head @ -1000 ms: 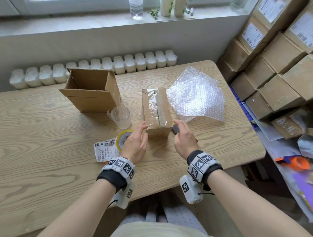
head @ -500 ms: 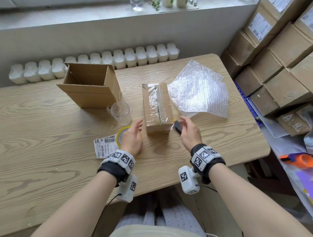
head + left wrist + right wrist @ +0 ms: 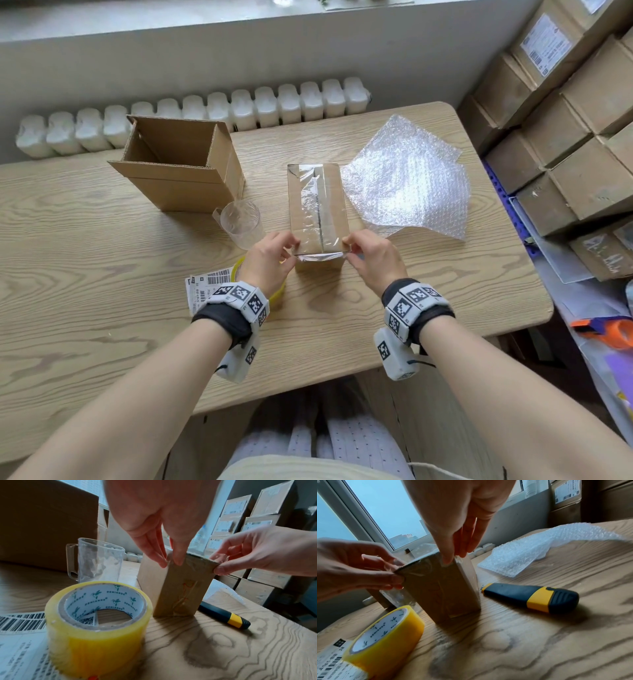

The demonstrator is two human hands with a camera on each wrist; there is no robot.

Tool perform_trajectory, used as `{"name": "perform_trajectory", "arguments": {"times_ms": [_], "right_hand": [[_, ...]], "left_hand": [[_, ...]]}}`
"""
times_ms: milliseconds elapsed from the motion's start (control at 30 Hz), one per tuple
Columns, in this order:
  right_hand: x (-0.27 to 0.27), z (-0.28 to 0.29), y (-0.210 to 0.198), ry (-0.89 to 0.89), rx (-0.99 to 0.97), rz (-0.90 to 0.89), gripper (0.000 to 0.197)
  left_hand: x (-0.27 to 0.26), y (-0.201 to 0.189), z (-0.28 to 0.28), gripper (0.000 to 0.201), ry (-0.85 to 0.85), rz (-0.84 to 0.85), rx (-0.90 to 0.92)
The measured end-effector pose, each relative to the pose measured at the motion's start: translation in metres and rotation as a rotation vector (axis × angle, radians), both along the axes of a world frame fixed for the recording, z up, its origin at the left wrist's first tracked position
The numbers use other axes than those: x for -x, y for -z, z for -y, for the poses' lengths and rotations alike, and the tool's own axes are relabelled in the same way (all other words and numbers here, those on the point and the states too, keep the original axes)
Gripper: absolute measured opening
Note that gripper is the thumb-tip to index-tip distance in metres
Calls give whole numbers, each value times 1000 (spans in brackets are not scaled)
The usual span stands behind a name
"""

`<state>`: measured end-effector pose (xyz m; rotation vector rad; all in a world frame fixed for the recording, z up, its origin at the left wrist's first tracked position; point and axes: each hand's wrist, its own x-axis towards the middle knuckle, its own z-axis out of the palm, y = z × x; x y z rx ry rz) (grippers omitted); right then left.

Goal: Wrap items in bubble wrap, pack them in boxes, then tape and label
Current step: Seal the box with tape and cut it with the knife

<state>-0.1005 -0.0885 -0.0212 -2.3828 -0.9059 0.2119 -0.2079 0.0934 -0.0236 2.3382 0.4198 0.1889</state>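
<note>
A small closed cardboard box [image 3: 318,212] lies at the table's middle, with clear tape [image 3: 313,202] along its top seam. The tape's loose end hangs over the near top edge. My left hand [image 3: 294,248] pinches that end at the box's left corner, seen close in the left wrist view [image 3: 169,563]. My right hand [image 3: 346,251] pinches it at the right corner [image 3: 452,559]. A yellow tape roll [image 3: 97,627] stands under my left wrist. A dark and yellow utility knife [image 3: 530,597] lies on the table right of the box, hidden by my right hand in the head view.
An open cardboard box [image 3: 181,164] stands at the back left, with a clear plastic cup [image 3: 241,222] in front of it. Bubble wrap sheets [image 3: 407,178] lie right of the small box. Printed labels [image 3: 205,287] lie by the roll. Stacked labelled boxes [image 3: 565,137] fill the right side.
My right hand has let go of the knife, which now lies beside the box. Both hands have risen to the box's near top edge and taken hold of the tape end.
</note>
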Motion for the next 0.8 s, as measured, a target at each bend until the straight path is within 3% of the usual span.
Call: {"name": "perform_trajectory", "arguments": {"times_ms": [167, 300, 367, 467, 633, 800], "right_hand": [[2, 4, 0, -9, -67, -77, 24], [-9, 8, -7, -46, -15, -172, 7], [-13, 6, -8, -65, 35, -154, 16], [-14, 2, -13, -128, 104, -46, 17], [-11, 1, -12, -295, 171, 295, 27], [-8, -3, -12, -287, 189, 371, 38]], "left_hand": [[4, 5, 2, 32, -18, -16, 25], [2, -2, 0, 9, -29, -74, 44], [0, -3, 0, 22, 8, -94, -27], [-2, 2, -4, 24, 66, -76, -145], [-3, 7, -7, 35, 151, -31, -282], [-3, -5, -3, 28, 137, -67, -298]]}}
